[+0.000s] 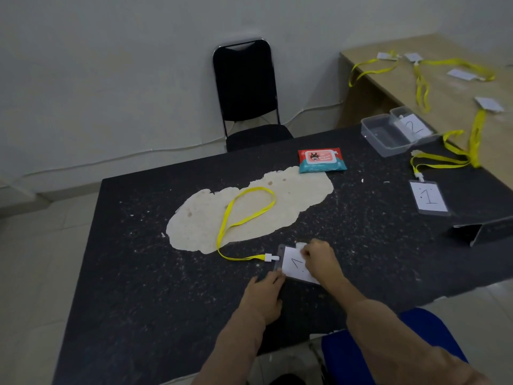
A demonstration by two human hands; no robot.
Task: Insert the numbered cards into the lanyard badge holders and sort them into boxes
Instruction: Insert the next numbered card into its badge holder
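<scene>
So far my right hand point(319, 259) pinches the card point(294, 263) partway into the holder point(281, 249) that my flat-fingered left hand point(263, 294) pins, while one filled badge point(429, 198) lies unboxed.

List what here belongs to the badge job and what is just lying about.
For the job: card marked 1, pinched by the right hand; badge holder, pressed by the left hand; yellow lanyard; finished badge; clear boxes; spare lanyards on the tan table.
Lying about: wipes pack; black chair; dark carton.
</scene>
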